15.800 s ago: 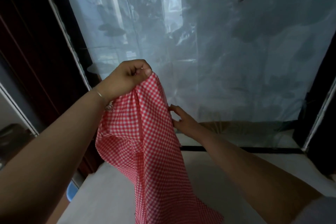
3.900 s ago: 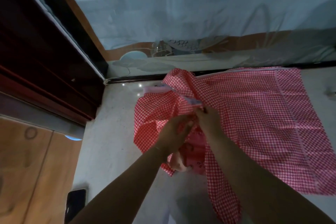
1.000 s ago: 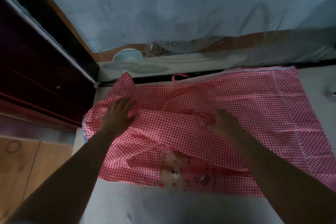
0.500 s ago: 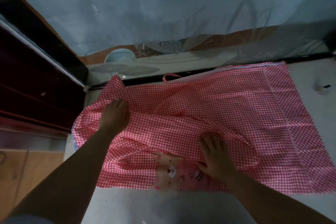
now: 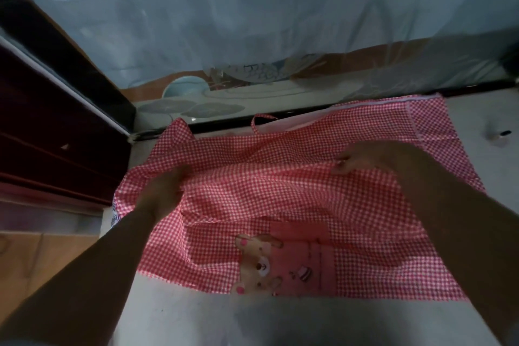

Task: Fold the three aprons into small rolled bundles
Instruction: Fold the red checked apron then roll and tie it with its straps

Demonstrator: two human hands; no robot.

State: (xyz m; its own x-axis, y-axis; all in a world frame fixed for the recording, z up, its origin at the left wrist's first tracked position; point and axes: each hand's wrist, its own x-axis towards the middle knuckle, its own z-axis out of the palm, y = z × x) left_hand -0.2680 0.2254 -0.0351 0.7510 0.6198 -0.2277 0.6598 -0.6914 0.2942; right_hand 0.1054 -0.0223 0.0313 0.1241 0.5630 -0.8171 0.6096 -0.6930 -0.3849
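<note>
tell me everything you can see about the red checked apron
The apron is thin red-and-white checked cloth with a pink bear pocket near its front edge and a loop at the back. It lies spread but creased on the pale counter. The left hand and right hand each grip a raised fold.

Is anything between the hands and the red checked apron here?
Nothing visible. The left hand and right hand already pinch a fold of the apron, which lies spread on the pale counter.
</note>
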